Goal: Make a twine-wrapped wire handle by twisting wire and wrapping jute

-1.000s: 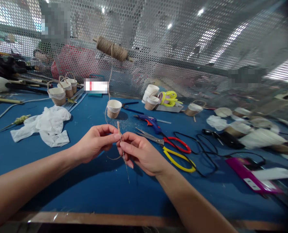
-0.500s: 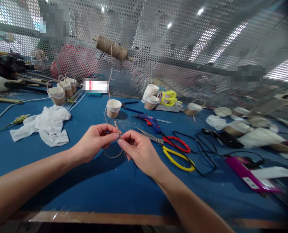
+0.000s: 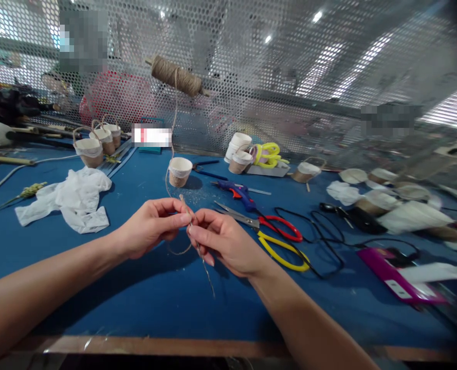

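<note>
Both hands pinch the twine [image 3: 192, 226] above the desk [image 3: 143, 298]: left hand [image 3: 151, 226] fingers grip one side, right hand [image 3: 224, 244] fingers the other, a frayed end dangling below. Best to keep the strand taut and the pinch close together.

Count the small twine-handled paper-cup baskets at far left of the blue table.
3: small twine-handled paper-cup baskets clustered far left, front, middle, back. Blurred items far right may include more.

Rough, hairy brown jute twine [image 3: 192, 226] pinched between the left hand [image 3: 151, 226] and right hand [image 3: 224, 244]; beneath them matt blue felt-like table cloth [image 3: 154, 298]; right of them glossy red-and-yellow plastic-handled metal scissors [image 3: 274, 239].
</note>
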The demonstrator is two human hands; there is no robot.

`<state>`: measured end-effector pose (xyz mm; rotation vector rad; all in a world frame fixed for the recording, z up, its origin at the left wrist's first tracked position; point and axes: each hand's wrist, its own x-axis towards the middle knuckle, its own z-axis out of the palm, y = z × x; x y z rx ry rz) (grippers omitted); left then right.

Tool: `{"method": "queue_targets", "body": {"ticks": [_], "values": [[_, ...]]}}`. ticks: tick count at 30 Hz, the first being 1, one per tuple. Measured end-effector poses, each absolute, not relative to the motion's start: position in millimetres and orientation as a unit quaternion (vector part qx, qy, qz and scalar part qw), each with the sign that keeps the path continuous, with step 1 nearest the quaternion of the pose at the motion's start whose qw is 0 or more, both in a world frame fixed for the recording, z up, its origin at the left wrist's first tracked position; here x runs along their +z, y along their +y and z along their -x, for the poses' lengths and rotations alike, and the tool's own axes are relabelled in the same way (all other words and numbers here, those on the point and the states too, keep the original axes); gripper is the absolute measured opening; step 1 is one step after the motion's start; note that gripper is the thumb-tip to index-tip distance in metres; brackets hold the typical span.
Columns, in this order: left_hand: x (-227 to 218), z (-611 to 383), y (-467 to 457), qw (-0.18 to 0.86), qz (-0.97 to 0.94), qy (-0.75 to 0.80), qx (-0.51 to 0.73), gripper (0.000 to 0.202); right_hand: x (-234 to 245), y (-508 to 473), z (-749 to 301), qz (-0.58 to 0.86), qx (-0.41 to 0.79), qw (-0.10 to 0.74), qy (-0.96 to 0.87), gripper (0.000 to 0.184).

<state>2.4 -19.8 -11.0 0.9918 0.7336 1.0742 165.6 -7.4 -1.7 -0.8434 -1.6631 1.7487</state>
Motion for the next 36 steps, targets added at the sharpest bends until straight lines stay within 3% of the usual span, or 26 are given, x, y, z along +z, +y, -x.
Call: {"method": "queue_targets", "body": {"ticks": [9, 17, 25, 32, 36], "values": [[-13.1, -6.1, -17.4, 0.595, -0.464, 0.426, 0.499, 0.02, -1.8, -13.6, -159.7, 0.408, 0.462, 0.335, -0.713, 0.013], [-11.2, -3.1, -18.5, 0.675, -0.433, 0.363, 0.476, 0.022, -1.5, -8.5, -163.0, 0.335, 0.644, 0.284, -0.626, 0.017], [-11.3, -7.0, -19.6, 0.644, -0.415, 0.406, 0.497, 0.023, -5.2, -11.8, -158.7, 0.404, 0.514, 0.324, -0.684, 0.015], [-12.3, -3.7, -18.9, 0.687, -0.419, 0.346, 0.482, 0.022, -4.5, -6.3, -162.6, 0.315, 0.677, 0.297, -0.596, 0.018], [-12.7, -4.4, -18.0, 0.664, -0.413, 0.382, 0.492, 0.022, -4.4, -6.7, -161.4, 0.356, 0.614, 0.321, -0.627, 0.016]]}}
